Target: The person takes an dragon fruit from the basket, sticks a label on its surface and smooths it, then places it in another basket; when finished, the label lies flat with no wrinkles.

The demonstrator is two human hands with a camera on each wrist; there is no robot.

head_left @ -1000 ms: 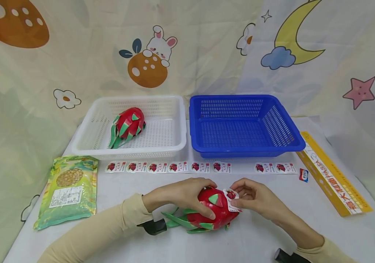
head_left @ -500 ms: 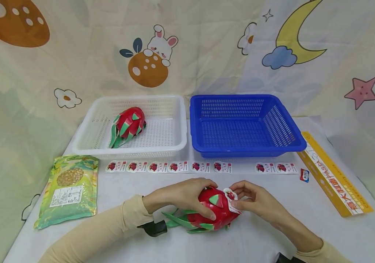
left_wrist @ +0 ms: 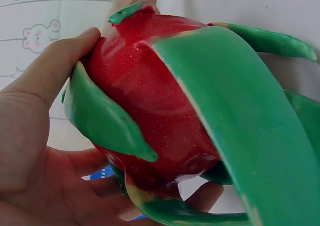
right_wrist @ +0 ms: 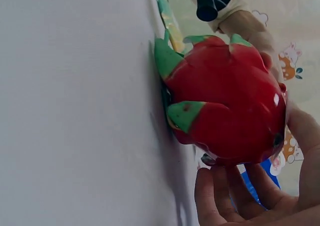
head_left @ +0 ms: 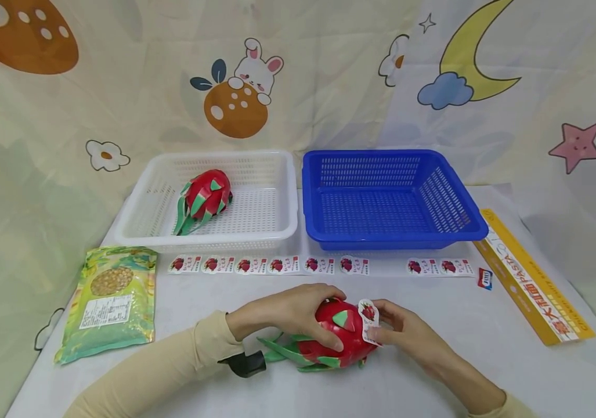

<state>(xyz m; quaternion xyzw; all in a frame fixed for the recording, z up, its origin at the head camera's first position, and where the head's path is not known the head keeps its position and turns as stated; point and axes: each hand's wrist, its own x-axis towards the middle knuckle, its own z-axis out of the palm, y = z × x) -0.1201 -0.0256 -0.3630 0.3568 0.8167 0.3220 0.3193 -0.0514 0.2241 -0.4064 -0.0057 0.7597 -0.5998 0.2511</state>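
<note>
A red dragon fruit [head_left: 348, 337] with green scales lies on its side on the white table. My left hand [head_left: 303, 313] grips it from the left, thumb over the near side and fingers round the far side; the left wrist view shows the scales up close. At the fruit's right end, my right hand [head_left: 412, 337] holds a white dragon fruit sticker [head_left: 368, 313], its thumb on the lower part. In the right wrist view, the right fingers [right_wrist: 205, 196] curl at the fruit's end. Whether the sticker adheres to the skin cannot be told.
Behind the hands runs a strip of similar stickers [head_left: 250, 265] with a gap in it. A white basket [head_left: 271, 237] holds another dragon fruit [head_left: 209, 194]. To its right stands a blue basket [head_left: 381, 238]. A green bag [head_left: 109, 307] and a yellow pasta box [head_left: 538, 278] flank the table.
My right hand has shifted slightly down, and the sticker now stands more upright against the fruit's end. The left hand keeps its grip in place.
</note>
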